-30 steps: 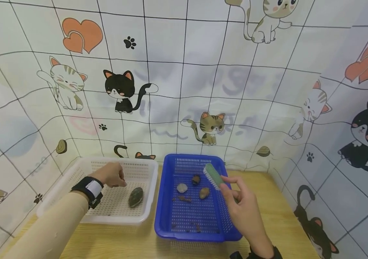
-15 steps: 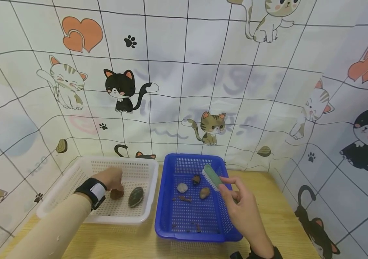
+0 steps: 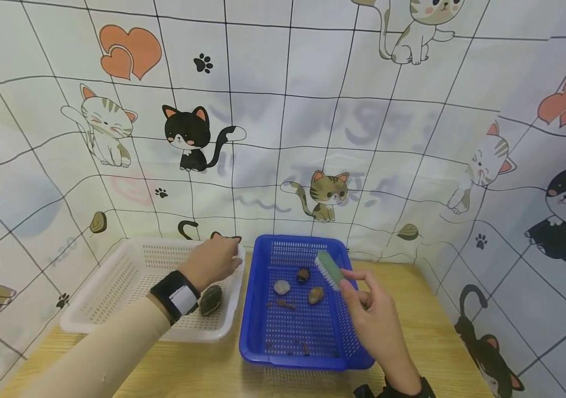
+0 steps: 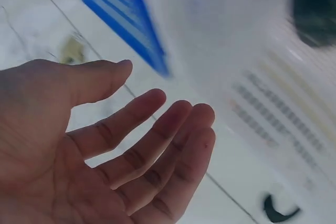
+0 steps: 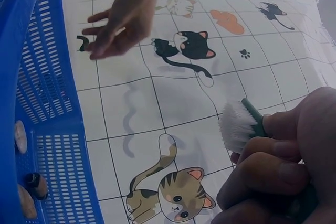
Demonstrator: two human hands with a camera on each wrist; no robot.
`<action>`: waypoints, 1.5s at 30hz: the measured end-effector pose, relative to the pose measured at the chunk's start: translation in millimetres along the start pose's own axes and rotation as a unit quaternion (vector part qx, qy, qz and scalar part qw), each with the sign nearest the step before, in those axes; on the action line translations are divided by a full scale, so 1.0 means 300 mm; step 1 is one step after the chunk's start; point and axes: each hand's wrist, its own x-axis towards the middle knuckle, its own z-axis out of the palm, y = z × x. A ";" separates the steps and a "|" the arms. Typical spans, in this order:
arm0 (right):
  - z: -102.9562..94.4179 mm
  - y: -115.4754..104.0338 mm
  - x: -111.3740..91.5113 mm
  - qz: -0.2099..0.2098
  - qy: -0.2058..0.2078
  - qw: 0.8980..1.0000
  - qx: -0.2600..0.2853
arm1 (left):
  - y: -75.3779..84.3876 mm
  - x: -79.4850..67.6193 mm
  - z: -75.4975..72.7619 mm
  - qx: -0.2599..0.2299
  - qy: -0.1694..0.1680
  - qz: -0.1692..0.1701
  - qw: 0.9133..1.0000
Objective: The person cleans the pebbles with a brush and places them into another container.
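Observation:
My right hand [image 3: 375, 318] pinches a green scrubbing brush [image 3: 329, 268] with white bristles, held over the right side of the blue basket. In the right wrist view the brush [image 5: 239, 124] shows its bristles facing left. My left hand [image 3: 215, 261] hovers over the white basket's [image 3: 208, 334] right side. Its fingers [image 4: 181, 121] are loosely bent and hold nothing. Just below it lies a dark green, oval stone or shell [image 3: 210, 300]. The blue basket [image 3: 298, 364] bears a pale stone [image 3: 281, 287], a brown one [image 3: 315, 295] and a dark one [image 3: 303, 275].
Small brown bits [image 3: 284, 304] are scattered in the blue basket. Both baskets stand side by side on a wooden table [image 3: 424, 298]. A cat-patterned sheet [image 3: 258, 121] surrounds the table behind and at both sides. My left wrist and its band hide part of the white basket.
My left hand lowered into the white basket, where something reddish-brown showed beneath it, then rose rightward. That spot is now behind my wrist. My right hand and the brush barely moved.

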 end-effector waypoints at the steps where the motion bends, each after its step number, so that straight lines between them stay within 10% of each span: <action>1: -0.001 0.000 0.000 -0.001 0.000 1.000 -0.001 | 0.031 0.007 0.002 -0.005 0.001 0.009 1.000; 9: -0.008 -0.001 -0.004 0.002 0.001 1.000 0.004 | 0.226 0.018 0.017 -0.038 0.008 0.079 0.996; 26: -0.027 0.021 -0.003 0.028 0.011 1.000 -0.010 | 0.479 0.095 0.171 -0.055 -0.112 0.098 0.987; 45: -0.052 0.016 0.008 0.032 0.035 0.999 -0.011 | 0.552 0.263 0.454 0.081 -0.139 0.124 0.979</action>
